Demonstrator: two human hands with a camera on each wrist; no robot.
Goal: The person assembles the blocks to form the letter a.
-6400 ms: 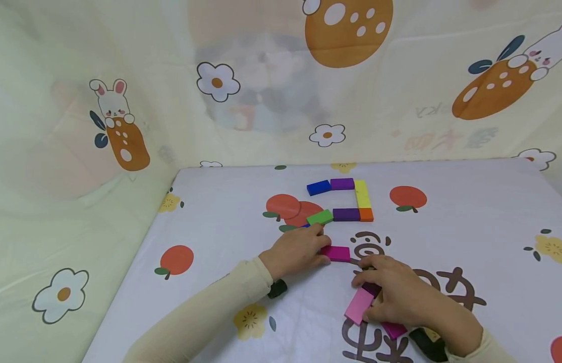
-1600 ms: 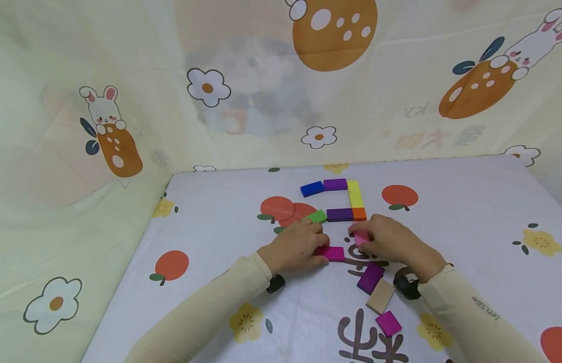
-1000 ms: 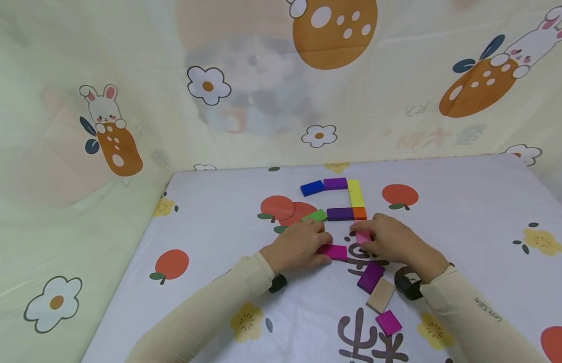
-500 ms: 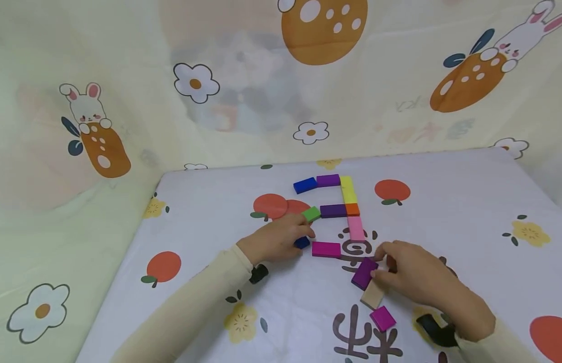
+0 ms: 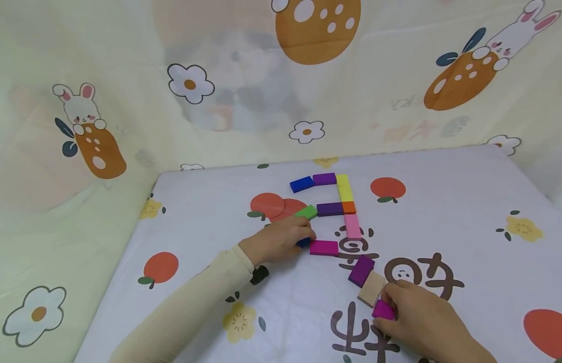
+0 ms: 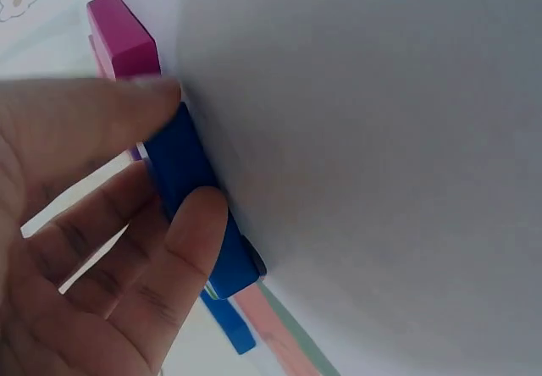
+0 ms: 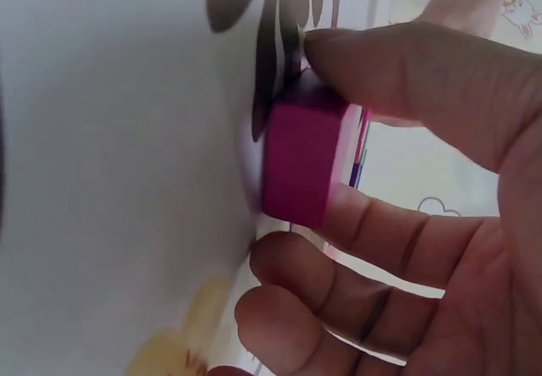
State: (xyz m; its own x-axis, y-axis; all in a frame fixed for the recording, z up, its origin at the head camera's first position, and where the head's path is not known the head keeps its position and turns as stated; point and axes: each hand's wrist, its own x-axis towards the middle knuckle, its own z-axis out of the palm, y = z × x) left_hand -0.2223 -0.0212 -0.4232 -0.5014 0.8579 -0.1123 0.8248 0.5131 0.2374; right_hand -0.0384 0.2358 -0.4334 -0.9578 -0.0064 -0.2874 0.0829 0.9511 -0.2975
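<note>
My left hand [image 5: 277,240] grips a dark blue block [image 6: 182,160] on the table, thumb at its near end and a fingertip on its side. Its end lies close to a magenta block [image 5: 324,248]. My right hand [image 5: 426,315] pinches a smaller magenta block [image 7: 301,160] between thumb and fingers, low on the table. Just beyond it lie a plain wooden block [image 5: 371,289] and a dark purple block [image 5: 361,270]. A pink block [image 5: 352,226] stretches toward me from an orange block [image 5: 348,207], end to end.
Farther back, a blue block [image 5: 301,184], a purple block [image 5: 324,179] and a yellow block [image 5: 344,188] form a bent row. A violet block [image 5: 330,209] and a green block [image 5: 306,212] run left from the orange one. A patterned cloth [image 5: 244,116] hangs behind the table.
My right hand carried the pink block from the near group to the orange block, released it, then moved down to the small magenta block. My left hand shifted slightly left, uncovering the blue block's end.
</note>
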